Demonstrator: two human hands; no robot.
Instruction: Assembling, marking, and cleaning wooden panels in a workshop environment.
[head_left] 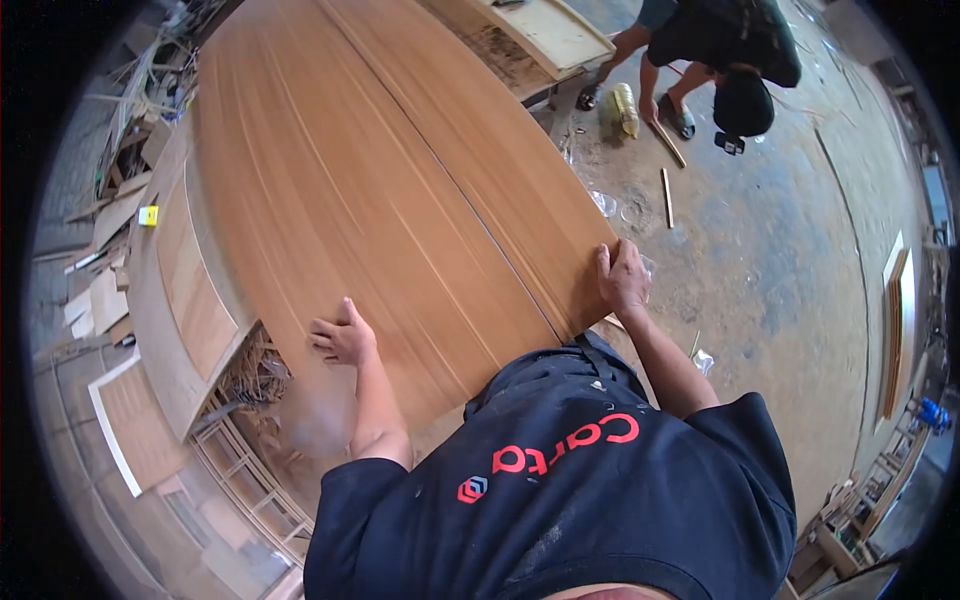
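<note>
A large brown wood-grain panel (pixel 330 190) stretches away from my waist, with a narrow dark line running along its length. On its near left part rests my left hand (pixel 345 337), palm down, with the thumb apart from the fingers. My right hand (pixel 625 280) grips the panel's right edge close to the near corner. Its thumb lies on the top face, and the other fingers go over the side, partly hidden. The near edge of the panel lies against or very close to my waist.
A crouching co-worker (pixel 730 50) at the upper right reaches toward a wood strip (pixel 670 145) on the floor. Beside them stands a yellowish plastic bottle (pixel 626 110). Another strip (pixel 668 198) lies nearer. Plywood sheets (pixel 195 270) and scrap wood (pixel 105 300) fill the left side.
</note>
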